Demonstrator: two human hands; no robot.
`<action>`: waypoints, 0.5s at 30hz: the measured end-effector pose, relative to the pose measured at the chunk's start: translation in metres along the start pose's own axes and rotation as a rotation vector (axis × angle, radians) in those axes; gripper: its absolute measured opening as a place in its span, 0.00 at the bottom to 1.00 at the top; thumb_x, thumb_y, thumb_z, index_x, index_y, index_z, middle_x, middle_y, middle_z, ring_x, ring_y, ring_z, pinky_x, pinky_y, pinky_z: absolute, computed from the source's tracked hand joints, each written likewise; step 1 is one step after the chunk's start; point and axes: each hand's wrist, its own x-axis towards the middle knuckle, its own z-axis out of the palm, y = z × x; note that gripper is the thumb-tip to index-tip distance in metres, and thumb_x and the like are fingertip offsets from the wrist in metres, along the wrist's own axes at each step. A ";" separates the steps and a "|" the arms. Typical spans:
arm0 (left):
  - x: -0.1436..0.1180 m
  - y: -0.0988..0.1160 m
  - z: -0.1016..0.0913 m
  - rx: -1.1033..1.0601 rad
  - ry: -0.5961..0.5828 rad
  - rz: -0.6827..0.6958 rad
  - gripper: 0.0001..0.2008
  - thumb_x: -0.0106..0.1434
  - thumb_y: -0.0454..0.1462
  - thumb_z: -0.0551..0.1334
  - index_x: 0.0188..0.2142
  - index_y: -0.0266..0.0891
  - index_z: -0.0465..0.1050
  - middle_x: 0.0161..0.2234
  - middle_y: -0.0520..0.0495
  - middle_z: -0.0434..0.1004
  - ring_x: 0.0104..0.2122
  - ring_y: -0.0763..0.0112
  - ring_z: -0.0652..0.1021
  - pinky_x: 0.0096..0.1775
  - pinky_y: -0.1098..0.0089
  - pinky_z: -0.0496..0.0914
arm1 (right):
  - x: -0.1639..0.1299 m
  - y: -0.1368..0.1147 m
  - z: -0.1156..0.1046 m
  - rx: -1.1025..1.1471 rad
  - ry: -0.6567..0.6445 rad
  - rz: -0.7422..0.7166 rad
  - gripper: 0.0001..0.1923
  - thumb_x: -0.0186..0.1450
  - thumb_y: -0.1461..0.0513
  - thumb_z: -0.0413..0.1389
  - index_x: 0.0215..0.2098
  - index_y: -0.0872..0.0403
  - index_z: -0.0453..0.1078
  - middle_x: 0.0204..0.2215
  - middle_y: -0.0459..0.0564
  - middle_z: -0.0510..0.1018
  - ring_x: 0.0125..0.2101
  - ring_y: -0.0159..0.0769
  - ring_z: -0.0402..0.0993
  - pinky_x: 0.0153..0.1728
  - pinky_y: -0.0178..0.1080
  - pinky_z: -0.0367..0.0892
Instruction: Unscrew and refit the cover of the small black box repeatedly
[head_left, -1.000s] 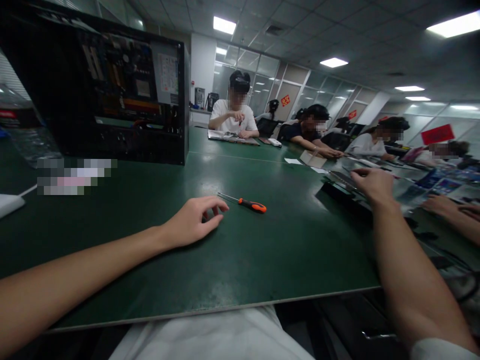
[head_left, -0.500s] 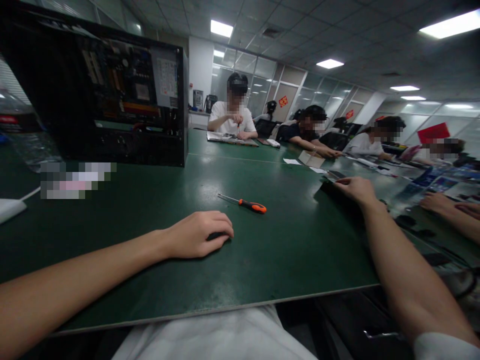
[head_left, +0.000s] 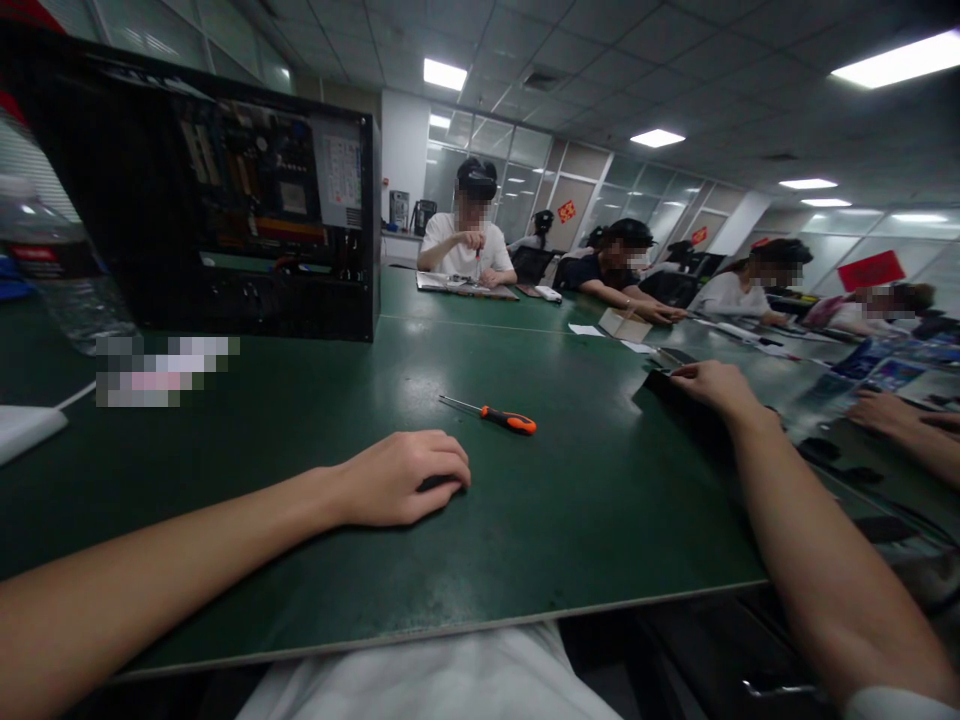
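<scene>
Screwdriver: lies free on counter, just beyond left hand.
Left fingers: curled down, over something dark.
Right hand: flat on black panel at counter's right edge; grip unclear.

Dim office scene lit by ceiling panels — the brightest blown out at top right, soft glare patch on the green surface beyond the screwdriver, computer case nearly black, wide-angle bending at the edges — forearms stretched, distant people soft.

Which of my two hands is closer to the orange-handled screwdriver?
The left hand, curled on the green mat just short of the screwdriver; the right hand rests farther off on a dark panel.
</scene>
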 end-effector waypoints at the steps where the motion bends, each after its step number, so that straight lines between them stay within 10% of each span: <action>1: 0.000 0.000 0.000 0.002 -0.004 -0.002 0.09 0.69 0.30 0.59 0.44 0.37 0.78 0.44 0.42 0.80 0.44 0.64 0.79 0.47 0.68 0.73 | 0.001 0.000 0.000 -0.005 -0.006 0.000 0.19 0.71 0.53 0.57 0.55 0.54 0.71 0.52 0.54 0.75 0.50 0.40 0.74 0.51 0.47 0.72; 15: 0.000 -0.001 0.000 0.022 -0.023 0.007 0.09 0.69 0.30 0.59 0.44 0.38 0.78 0.43 0.43 0.80 0.44 0.64 0.79 0.47 0.67 0.72 | 0.018 -0.004 0.008 -0.069 -0.011 -0.005 0.20 0.71 0.54 0.57 0.56 0.55 0.70 0.53 0.54 0.74 0.50 0.40 0.74 0.50 0.48 0.73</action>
